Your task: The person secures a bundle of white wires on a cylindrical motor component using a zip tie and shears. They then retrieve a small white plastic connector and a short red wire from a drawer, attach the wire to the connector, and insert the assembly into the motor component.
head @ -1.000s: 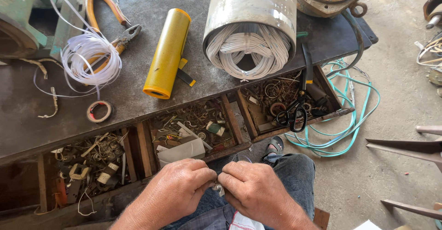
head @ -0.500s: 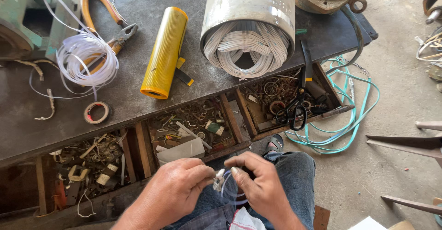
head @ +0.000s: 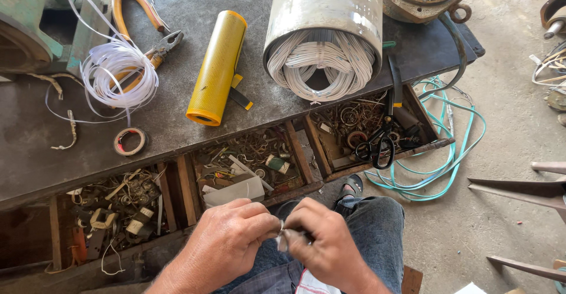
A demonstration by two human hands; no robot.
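While both hands meet low in the frame over the person's lap, a small pale scrap (head: pixel 282 241), perhaps tape or thin strip, sits pinched between them; too little of it shows to name it surely. The left hand (head: pixel 227 241) is closed, thumb and forefinger clamped on the scrap's left end, and the right hand (head: pixel 324 244) is curled shut on its right side, knuckles up. The two hands touch at the fingertips, so neither is nearer: the scrap lies in the seam between them, to the right of the left hand and to the left of the right. What shows of it stands roughly upright, top end toward the bench (head: pixel 177 135), but its full long axis is hidden in the fingers and I cannot tell it. Beyond the hands, open drawers (head: pixel 247 170) hold wire scraps and small parts, with black scissors (head: pixel 377 147) in the right one. On the bench top lie a yellow roll (head: pixel 218 67) with its long axis running away from the person, a grey cylinder (head: pixel 324 17) packed with white windings, a loose coil of white strip (head: pixel 121 76), orange-handled pliers (head: pixel 147 35) and a small tape ring (head: pixel 130 141). A teal hose (head: pixel 448 158) loops on the floor at right.
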